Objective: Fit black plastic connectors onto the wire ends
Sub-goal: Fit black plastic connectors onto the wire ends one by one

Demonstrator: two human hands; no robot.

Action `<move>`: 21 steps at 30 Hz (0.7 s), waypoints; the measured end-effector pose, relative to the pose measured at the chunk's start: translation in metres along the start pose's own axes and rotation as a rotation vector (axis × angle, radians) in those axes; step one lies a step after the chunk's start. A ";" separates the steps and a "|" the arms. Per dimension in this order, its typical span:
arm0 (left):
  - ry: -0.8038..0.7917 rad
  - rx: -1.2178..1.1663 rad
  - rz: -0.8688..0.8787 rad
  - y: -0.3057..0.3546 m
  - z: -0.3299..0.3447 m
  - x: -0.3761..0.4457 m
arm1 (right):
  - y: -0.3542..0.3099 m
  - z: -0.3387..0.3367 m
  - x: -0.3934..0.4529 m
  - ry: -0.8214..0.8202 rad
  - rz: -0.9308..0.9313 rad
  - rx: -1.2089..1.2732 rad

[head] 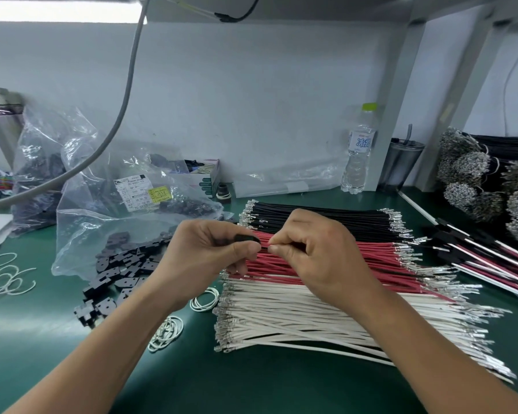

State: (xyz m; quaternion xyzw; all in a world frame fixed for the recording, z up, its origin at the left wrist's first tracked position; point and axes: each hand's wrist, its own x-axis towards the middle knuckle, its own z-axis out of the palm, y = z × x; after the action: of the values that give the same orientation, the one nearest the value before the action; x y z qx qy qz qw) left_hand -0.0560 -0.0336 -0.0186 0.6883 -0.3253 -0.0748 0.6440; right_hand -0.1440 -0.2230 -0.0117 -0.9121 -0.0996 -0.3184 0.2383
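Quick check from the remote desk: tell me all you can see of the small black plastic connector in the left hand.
The small black plastic connector is a dark, matte piece with a rounded outline, mostly hidden by the left hand, which pinches it between thumb and curled fingers above the red wires. Its exposed end faces the right hand, whose fingertips pinch a wire end right beside it. Whether the wire has entered it cannot be told. Its cavities and any latch are not visible.
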 end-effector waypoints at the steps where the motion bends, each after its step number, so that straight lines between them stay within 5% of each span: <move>1: 0.003 0.011 0.000 0.000 0.001 0.001 | 0.001 -0.005 0.001 -0.008 0.016 -0.031; 6: 0.072 0.027 0.002 -0.003 -0.003 0.003 | -0.015 -0.021 -0.003 0.017 -0.077 -0.230; 11: 0.113 0.012 0.003 -0.003 -0.007 0.005 | -0.031 -0.001 -0.022 -0.448 -0.029 -0.133; 21: 0.107 0.016 -0.019 -0.009 -0.006 0.006 | -0.031 0.000 -0.021 -0.428 -0.002 -0.152</move>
State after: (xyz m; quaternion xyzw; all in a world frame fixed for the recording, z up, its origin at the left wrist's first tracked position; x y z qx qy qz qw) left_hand -0.0451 -0.0323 -0.0238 0.6995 -0.2846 -0.0416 0.6542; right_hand -0.1706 -0.1969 -0.0135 -0.9740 -0.1248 -0.1247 0.1421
